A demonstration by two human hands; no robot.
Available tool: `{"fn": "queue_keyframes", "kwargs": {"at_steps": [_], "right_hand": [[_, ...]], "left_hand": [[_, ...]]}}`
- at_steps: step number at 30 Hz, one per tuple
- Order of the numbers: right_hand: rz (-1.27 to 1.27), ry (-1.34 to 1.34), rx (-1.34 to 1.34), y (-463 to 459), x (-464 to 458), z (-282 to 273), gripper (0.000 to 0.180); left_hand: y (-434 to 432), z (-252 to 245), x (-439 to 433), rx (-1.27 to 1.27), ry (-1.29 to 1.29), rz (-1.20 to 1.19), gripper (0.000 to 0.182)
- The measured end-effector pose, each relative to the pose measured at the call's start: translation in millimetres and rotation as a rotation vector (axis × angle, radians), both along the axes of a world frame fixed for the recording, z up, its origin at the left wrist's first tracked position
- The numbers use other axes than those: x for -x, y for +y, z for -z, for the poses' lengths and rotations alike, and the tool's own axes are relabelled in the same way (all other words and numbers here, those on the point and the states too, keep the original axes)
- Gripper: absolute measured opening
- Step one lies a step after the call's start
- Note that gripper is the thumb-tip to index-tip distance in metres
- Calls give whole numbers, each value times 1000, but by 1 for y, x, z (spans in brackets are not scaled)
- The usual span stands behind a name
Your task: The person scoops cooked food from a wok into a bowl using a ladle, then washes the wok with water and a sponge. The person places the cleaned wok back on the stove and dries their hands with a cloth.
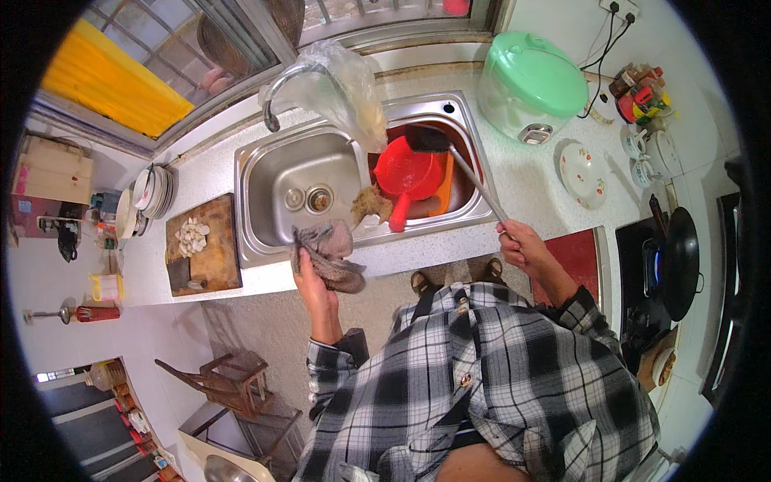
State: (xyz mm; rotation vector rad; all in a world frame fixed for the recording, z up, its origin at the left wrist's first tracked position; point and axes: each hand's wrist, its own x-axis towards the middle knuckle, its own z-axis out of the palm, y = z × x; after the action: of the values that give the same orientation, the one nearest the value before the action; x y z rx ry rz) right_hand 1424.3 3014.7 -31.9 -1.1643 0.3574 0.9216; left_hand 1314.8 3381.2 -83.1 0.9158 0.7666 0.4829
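My left hand (pixel 315 289) grips a crumpled greyish-brown cloth (pixel 334 253) at the front edge of the sink. My right hand (pixel 523 246) holds the long handle of a dark spatula (pixel 429 140), whose wide blade is over the right basin. Below the blade, a red plastic ladle (pixel 409 169) and an orange-handled tool (pixel 444 187) lie in that basin. A brown fibrous scrubber (pixel 371 205) rests on the divider of the steel sink (pixel 271 172). The left basin holds a drain strainer (pixel 319 199). A plastic bag (pixel 343 90) hangs over the faucet (pixel 272 120).
Left of the sink, a wooden cutting board (pixel 220 253) bears chopped white pieces, with stacked plates (pixel 158 193) behind. To the right stand a green-lidded appliance (pixel 533 84) and a flowered plate (pixel 582 175). A wok (pixel 680 265) sits by a lit blue burner at far right. A wooden chair (pixel 235 385) stands behind left.
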Motion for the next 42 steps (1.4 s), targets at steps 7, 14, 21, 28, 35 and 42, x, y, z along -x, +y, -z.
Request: {"fn": "queue_keyframes", "kwargs": {"at_steps": [7,14,21,28,35,42], "right_hand": [[192,168,-392,-44,20,-5,22],[73,-18,53,-77,42,-15,23],[139,-131,248,-124,79,-49,23],[568,-351,214,-166,140,-84,24],[1000,-476,893,-201,172,-92,24],[1319,-480,1109,-251,162,-74,22]], "left_hand": [[-7,3,-11,-168,61,27,36],[-38,-11,-20,-295,120,148,33],[-97,18,-63,-344,2,604,29],[-175,-6,-165,-644,-146,1083,33],[-227,6,-212,-1378,-310,1339,77],[-227,23,-158,-942,-166,1490,45]]}}
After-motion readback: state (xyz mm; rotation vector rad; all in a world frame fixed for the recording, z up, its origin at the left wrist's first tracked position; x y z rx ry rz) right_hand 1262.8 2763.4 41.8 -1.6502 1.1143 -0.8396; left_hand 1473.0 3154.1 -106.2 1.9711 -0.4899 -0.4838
